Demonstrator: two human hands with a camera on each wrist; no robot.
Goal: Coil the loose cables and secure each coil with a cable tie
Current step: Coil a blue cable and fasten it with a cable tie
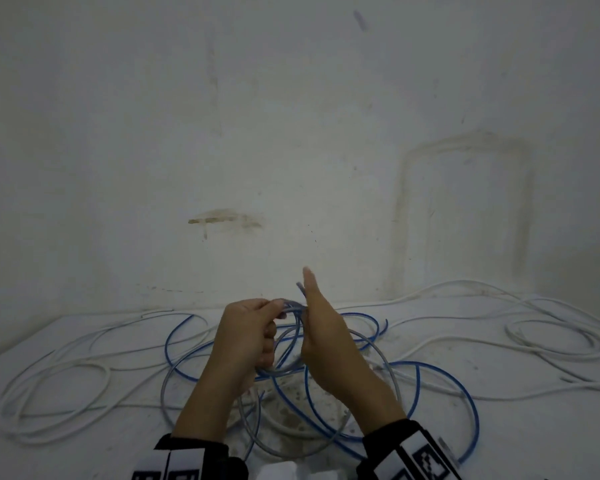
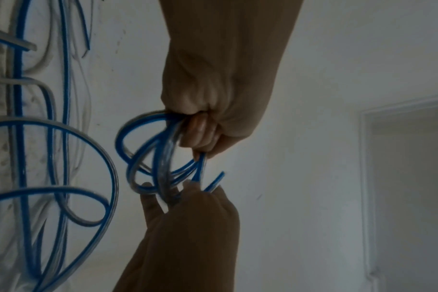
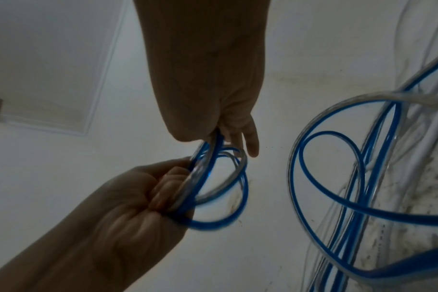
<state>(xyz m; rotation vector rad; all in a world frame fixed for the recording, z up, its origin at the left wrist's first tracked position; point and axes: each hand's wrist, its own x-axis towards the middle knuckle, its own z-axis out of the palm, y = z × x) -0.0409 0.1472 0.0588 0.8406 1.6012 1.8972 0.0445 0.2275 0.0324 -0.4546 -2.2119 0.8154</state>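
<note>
A blue cable with a clear sheath lies in loose loops (image 1: pixel 440 372) on the white table (image 1: pixel 499 441). Part of it is wound into a small coil (image 1: pixel 290 308) held up between my hands. My left hand (image 1: pixel 257 334) grips one side of the coil (image 3: pixel 220 177) with curled fingers (image 3: pixel 163 189). My right hand (image 1: pixel 317 323) holds the other side, its fingers straight and pointing away, the cable pinched against them near the thumb (image 3: pixel 213 138). A short cable end (image 2: pixel 216 180) sticks out past the right hand (image 2: pixel 188 217). I see no cable tie.
Long white cables sprawl in loops at the left (image 1: pixel 59 375) and right (image 1: pixel 551 337) of the table. A stained white wall (image 1: pixel 291 168) rises right behind the table's far edge. Brown stains mark the tabletop under my hands.
</note>
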